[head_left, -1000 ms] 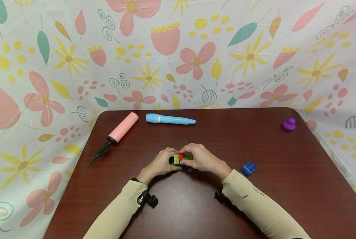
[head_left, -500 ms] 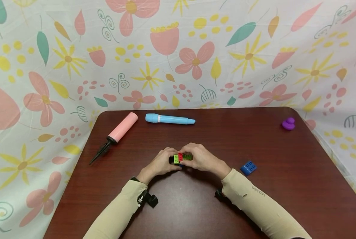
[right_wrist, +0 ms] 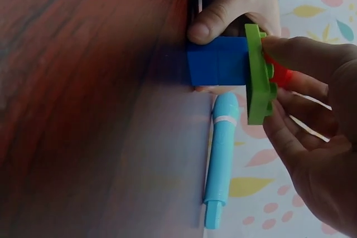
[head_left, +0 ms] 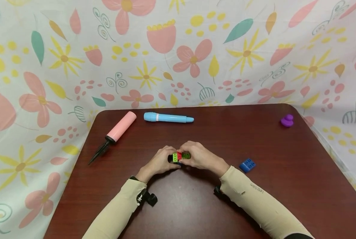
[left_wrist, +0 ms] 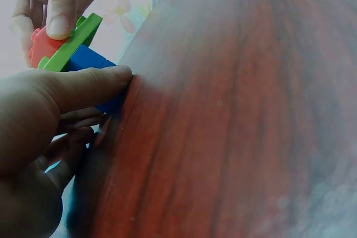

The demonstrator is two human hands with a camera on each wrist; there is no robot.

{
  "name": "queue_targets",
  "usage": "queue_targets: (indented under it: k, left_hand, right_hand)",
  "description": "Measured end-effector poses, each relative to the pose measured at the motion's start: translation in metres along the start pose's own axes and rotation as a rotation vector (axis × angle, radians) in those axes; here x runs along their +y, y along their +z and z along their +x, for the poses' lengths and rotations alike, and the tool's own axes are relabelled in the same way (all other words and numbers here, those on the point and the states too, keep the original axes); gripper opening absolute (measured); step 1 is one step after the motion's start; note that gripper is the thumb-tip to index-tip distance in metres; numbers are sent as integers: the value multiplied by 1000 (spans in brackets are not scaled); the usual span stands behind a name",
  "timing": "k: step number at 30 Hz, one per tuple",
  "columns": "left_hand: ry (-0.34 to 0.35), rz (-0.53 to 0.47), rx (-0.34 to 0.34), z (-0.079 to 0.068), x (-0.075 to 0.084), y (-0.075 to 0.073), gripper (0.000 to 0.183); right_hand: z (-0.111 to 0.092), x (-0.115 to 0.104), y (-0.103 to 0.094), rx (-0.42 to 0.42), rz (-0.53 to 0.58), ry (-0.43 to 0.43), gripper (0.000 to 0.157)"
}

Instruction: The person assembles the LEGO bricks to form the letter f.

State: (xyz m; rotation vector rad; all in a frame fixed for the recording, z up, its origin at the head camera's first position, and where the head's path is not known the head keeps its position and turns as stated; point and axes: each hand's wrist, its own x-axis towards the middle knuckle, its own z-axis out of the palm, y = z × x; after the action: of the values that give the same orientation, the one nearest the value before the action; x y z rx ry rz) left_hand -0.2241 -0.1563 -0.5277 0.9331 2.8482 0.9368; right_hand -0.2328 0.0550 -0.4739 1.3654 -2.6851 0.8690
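A small stack of toy building bricks stands between my hands at the table's middle, on or just above the wood. At its bottom are blue bricks point(right_wrist: 217, 62), one on another. A long light-green brick point(right_wrist: 257, 82) lies across them and a red brick point(right_wrist: 281, 76) sits on top. My left hand point(head_left: 158, 162) holds the blue bricks low down, its thumb along their side. My right hand point(head_left: 200, 157) pinches the red brick from above, with fingertips touching the green one. The fingers partly hide the red brick.
A loose blue brick point(head_left: 247, 165) lies on the dark wooden table point(head_left: 181, 205) to the right. Further back are a pink hand pump point(head_left: 122, 126) with a black end, a light-blue stick-shaped toy point(head_left: 169, 118) and a purple knobbed object point(head_left: 287, 120). A flowered cloth point(head_left: 193, 59) hangs behind.
The head view has shifted slightly. Both hands keep their hold on the brick stack, with hardly any visible movement.
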Motion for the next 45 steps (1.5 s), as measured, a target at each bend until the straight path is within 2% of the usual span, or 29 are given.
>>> queue_targets:
  k: [5, 18, 28, 37, 45]
  left_hand:
    - [3, 6, -3, 0, -1, 0, 44]
    - [11, 7, -1, 0, -3, -1, 43]
    - [3, 10, -8, -1, -1, 2, 41]
    - [14, 3, 6, -1, -1, 0, 40]
    - [25, 8, 13, -1, -2, 0, 41]
  right_hand:
    - [2, -4, -1, -17, -27, 19, 24]
    - [3, -3, -2, -15, -11, 15, 25]
    - [6, -3, -4, -74, 1, 64, 26]
    - [5, -8, -4, -76, -21, 86, 26]
    - [5, -9, -8, -56, -44, 40, 36]
